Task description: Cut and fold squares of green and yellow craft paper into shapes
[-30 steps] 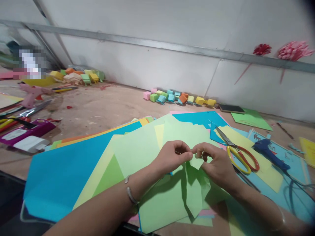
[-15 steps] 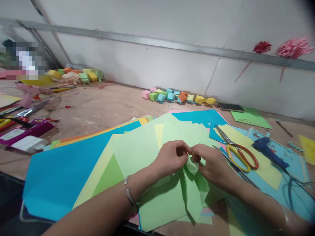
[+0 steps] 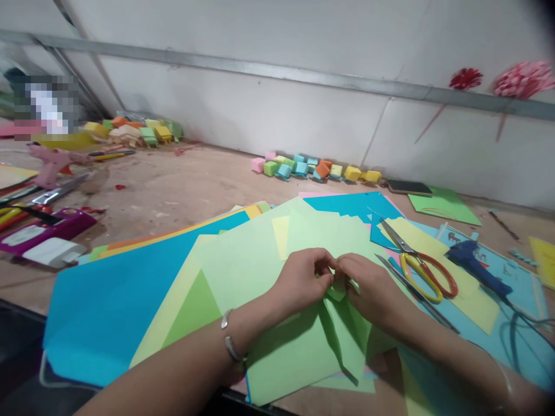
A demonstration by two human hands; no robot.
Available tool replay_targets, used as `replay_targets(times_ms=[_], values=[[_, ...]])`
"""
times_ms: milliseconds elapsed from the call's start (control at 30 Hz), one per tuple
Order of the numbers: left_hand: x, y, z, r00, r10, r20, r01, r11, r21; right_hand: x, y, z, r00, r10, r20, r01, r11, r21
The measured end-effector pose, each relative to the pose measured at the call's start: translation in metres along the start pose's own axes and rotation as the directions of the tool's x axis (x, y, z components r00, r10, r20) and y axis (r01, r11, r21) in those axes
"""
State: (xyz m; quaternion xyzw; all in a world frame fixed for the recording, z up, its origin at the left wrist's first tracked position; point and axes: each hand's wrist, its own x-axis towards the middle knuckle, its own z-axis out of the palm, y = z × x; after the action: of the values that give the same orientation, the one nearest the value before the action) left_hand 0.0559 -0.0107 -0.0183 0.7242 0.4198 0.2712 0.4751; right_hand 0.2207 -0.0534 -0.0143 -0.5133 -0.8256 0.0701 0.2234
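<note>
My left hand [image 3: 306, 271] and my right hand [image 3: 368, 283] meet fingertip to fingertip over the stacked paper. Between them they pinch a folded piece of light green paper [image 3: 338, 292]. Its folds hang down toward the table's front edge, partly hidden by my fingers. Beneath lie light green sheets [image 3: 251, 260], and a large blue sheet [image 3: 121, 289] spreads to the left. Right of my right hand rest scissors [image 3: 427, 277] with yellow and red handles. A second long blade [image 3: 416, 292] lies beside them, close to my right forearm.
A dark blue glue gun [image 3: 477, 268] with its cord lies at right. Small coloured paper boxes [image 3: 301, 169] line the wall. A pink glue gun [image 3: 47, 164] and a purple device [image 3: 65, 225] with a white plug sit at left. A phone [image 3: 410, 187] lies at back right.
The hanging folds of green paper have swung slightly and spread to the right. Both hands stay in nearly the same place, still pinching the paper. The whole view has shifted slightly.
</note>
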Motion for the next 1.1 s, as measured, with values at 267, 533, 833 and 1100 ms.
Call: replay_targets(times_ms=[267, 533, 833, 1100], values=[[-0.002, 0.001, -0.001, 0.993, 0.111, -0.040, -0.104, 0.984, 0.148, 0.002, 0.000, -0.018, 0.970, 0.179, 0.167, -0.182, 0.983, 0.006], [-0.005, -0.002, 0.002, 0.966, 0.257, 0.013, -0.237, 0.871, 0.430, -0.001, 0.002, -0.010, 0.992, 0.115, 0.050, -0.112, 0.992, -0.065], [-0.005, -0.001, 0.002, 0.960, 0.271, 0.070, -0.249, 0.714, 0.654, -0.005, -0.002, -0.001, 0.999, 0.046, 0.027, -0.039, 0.977, -0.209], [-0.006, -0.002, 0.003, 0.978, 0.199, 0.066, -0.204, 0.828, 0.522, -0.010, -0.005, -0.001, 0.998, -0.054, -0.026, 0.041, 0.930, -0.365]])
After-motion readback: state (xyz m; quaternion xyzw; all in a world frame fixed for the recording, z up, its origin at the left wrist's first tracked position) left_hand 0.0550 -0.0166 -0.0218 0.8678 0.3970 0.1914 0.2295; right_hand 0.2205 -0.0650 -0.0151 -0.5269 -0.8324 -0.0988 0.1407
